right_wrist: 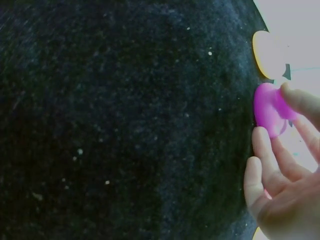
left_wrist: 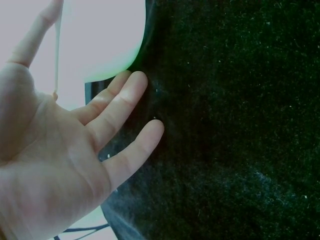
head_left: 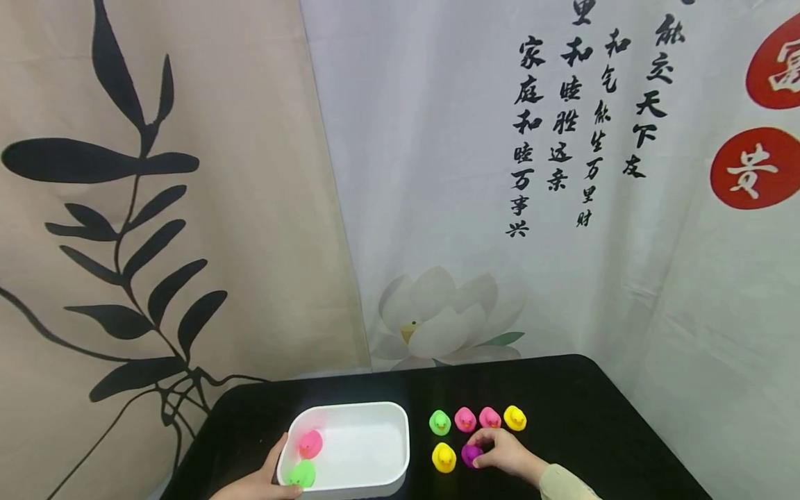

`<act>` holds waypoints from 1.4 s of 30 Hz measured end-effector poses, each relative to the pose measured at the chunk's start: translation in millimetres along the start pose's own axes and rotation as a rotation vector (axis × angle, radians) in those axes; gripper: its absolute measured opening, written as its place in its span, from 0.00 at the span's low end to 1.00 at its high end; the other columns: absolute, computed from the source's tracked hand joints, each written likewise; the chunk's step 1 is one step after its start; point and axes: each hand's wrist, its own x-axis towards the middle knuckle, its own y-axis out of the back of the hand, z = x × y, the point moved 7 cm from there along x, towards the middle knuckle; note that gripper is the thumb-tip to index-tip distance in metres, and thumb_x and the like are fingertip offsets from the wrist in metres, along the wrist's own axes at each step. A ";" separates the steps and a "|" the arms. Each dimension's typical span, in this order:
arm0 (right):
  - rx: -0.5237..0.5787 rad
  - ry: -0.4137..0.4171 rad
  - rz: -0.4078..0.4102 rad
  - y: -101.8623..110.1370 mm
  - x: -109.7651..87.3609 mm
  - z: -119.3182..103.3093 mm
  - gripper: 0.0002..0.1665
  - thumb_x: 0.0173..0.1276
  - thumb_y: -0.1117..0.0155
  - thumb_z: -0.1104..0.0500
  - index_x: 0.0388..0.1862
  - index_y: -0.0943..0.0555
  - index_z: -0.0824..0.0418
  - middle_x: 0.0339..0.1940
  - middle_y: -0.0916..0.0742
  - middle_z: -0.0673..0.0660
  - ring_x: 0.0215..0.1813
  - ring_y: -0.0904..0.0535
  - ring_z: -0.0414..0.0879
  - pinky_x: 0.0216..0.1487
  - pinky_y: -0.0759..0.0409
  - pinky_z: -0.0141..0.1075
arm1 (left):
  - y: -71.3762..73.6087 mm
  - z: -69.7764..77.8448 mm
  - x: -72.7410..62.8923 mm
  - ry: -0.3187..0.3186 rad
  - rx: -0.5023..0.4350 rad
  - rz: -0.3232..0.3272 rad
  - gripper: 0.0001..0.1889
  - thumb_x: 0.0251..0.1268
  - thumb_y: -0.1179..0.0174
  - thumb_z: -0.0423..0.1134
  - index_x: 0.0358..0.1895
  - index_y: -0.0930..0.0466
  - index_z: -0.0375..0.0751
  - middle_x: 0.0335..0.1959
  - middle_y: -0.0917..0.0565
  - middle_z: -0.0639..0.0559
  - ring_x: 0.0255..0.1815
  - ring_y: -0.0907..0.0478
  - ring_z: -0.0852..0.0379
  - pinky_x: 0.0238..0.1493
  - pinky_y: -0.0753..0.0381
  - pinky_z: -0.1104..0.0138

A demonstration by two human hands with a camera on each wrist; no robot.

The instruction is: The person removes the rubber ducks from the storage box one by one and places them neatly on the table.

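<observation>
A white plastic tub [head_left: 356,451] stands on the black table, with a pink rubber duck [head_left: 310,444] and a green duck [head_left: 303,474] at its left end. My left hand [head_left: 265,479] rests against the tub's near left corner; in the left wrist view its fingers [left_wrist: 120,107] are spread and fairly straight beside the tub. Right of the tub, my right hand [head_left: 505,455] pinches a purple rubber duck [head_left: 471,455] between thumb and fingers, also seen in the right wrist view as a purple shape [right_wrist: 267,107]. Whether this duck touches the table, I cannot tell.
Behind the right hand, a green duck [head_left: 440,422], two pink ducks [head_left: 465,419] and a yellow duck [head_left: 515,418] form a row. Another yellow duck [head_left: 444,457] sits left of the purple one. A printed curtain [head_left: 437,173] hangs behind the table [head_left: 612,430].
</observation>
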 end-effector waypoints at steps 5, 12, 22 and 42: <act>-0.005 -0.021 -0.022 -3.4 -1.1 3.2 0.14 0.55 0.27 0.65 0.42 0.16 0.62 0.40 0.16 0.52 0.43 0.24 0.47 0.44 0.23 0.33 | -0.5 -6.8 0.7 -0.023 -0.038 -0.049 0.56 0.61 0.34 0.46 0.73 0.76 0.41 0.61 0.50 0.22 0.50 0.29 0.35 0.50 0.20 0.50; 0.013 -0.017 -0.020 2.0 3.0 -5.5 0.17 0.57 0.28 0.64 0.46 0.18 0.67 0.43 0.16 0.57 0.47 0.23 0.52 0.43 0.20 0.34 | 2.1 -7.6 -0.9 -0.024 -0.031 -0.026 0.57 0.60 0.33 0.47 0.74 0.74 0.41 0.61 0.48 0.22 0.50 0.28 0.35 0.49 0.19 0.51; -0.055 0.042 -0.004 9.5 28.3 -54.7 0.17 0.61 0.30 0.63 0.49 0.18 0.67 0.44 0.15 0.62 0.46 0.22 0.56 0.49 0.23 0.43 | 6.1 -10.4 -3.4 -0.014 -0.035 -0.007 0.57 0.59 0.33 0.48 0.73 0.73 0.41 0.62 0.49 0.22 0.53 0.33 0.31 0.49 0.19 0.51; -0.087 -0.012 -0.244 -88.5 113.0 -143.2 0.14 0.61 0.30 0.56 0.47 0.16 0.52 0.42 0.14 0.51 0.42 0.20 0.43 0.46 0.19 0.50 | 2.2 -4.0 1.2 -0.084 -0.087 -0.083 0.54 0.63 0.36 0.44 0.73 0.76 0.38 0.65 0.57 0.22 0.58 0.43 0.27 0.60 0.31 0.41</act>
